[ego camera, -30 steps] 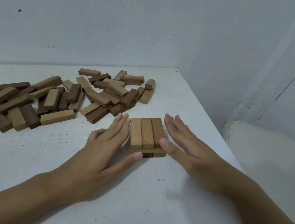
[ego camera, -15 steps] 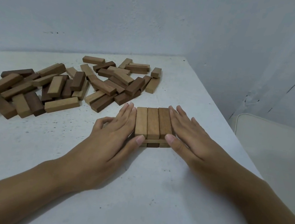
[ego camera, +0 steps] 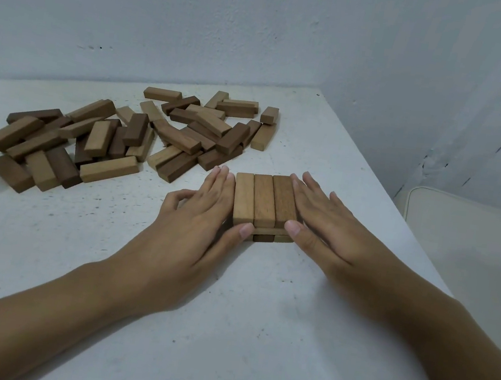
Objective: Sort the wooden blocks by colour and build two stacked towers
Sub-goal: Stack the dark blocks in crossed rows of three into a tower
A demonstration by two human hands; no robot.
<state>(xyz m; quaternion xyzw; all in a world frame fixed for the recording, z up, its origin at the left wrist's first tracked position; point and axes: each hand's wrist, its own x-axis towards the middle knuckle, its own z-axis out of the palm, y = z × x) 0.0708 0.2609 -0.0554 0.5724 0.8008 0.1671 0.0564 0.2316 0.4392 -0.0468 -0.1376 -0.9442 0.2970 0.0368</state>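
Left hand (ego camera: 198,215) and right hand (ego camera: 323,227), fingers straight, press the low tan-brown wooden block stack (ego camera: 265,199) at 9 and 3 o'clock; likely light, rigid, slide-prone, best squeezed there.

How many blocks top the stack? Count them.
3, side by side: left block touching the left hand, middle block, right block touching the right hand. None looks hidden.

Left hand (ego camera: 197,227) and right hand (ego camera: 329,228) lie palm-down, side by side with a gap between, fingers extended forward, thumbs angled inward toward each other.
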